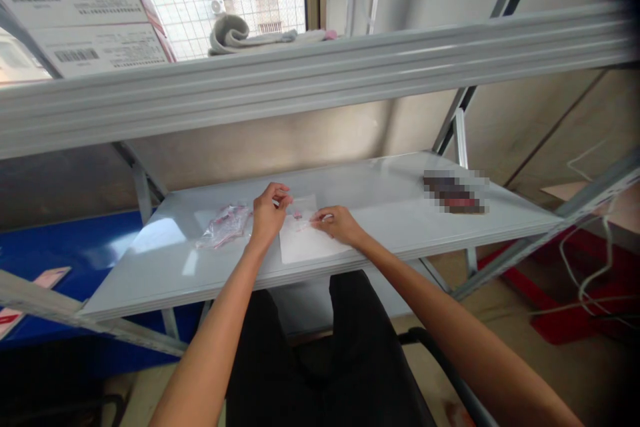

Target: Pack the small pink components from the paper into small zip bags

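Observation:
A white sheet of paper (307,248) lies on the grey shelf in front of me. Small pinkish bits (298,215) show on its upper part, too small to name. My left hand (270,215) is held over the paper's left edge, thumb and fingers brought together; whatever is between them is too small to make out. At the paper's right side, my right hand (340,223) pinches low over the sheet near the pinkish bits, and its fingertips hide what they hold, if anything. Left of my left hand lies a crumpled clear plastic bag (225,225) with pink markings or contents.
A blurred dark object (453,193) sits at the right of the grey shelf (390,190). An upper shelf beam (320,73) crosses ahead, bearing a grey cloth (235,37) and a clear bottle (363,0) with a blue cap. Metal posts stand at both sides.

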A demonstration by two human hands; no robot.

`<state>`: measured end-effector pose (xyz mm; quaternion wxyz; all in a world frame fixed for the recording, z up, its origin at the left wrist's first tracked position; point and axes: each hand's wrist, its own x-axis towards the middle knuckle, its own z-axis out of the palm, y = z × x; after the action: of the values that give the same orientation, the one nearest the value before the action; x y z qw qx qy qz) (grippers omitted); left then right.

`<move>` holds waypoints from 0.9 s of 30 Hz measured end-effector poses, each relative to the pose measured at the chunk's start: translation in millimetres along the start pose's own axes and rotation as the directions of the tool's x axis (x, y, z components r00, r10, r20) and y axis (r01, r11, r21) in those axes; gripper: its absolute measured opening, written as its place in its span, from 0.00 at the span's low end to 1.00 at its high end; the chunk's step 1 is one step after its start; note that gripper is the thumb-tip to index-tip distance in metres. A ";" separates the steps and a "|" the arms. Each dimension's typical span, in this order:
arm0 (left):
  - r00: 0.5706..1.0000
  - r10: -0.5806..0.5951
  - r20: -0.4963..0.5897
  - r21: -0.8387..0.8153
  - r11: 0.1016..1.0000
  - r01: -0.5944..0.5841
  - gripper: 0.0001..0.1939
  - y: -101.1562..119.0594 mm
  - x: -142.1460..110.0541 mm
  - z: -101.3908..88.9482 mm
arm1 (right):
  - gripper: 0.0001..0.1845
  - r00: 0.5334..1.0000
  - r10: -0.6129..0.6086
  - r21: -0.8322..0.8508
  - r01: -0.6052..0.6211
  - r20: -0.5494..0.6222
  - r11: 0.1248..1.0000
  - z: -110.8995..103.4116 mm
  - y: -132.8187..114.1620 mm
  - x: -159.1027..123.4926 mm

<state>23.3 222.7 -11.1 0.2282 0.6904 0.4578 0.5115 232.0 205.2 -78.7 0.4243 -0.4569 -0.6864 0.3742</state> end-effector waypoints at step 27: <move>0.990 -0.114 0.079 0.009 0.993 0.114 0.12 -27.1 -52.3 6.9 | 0.18 0.999 0.010 0.045 -0.008 -0.046 0.999 0.6 -0.9 -3.0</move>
<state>15.8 191.4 -60.8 0.2737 0.6835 0.4880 0.4688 231.8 202.1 -78.9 0.4482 -0.4591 -0.6659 0.3807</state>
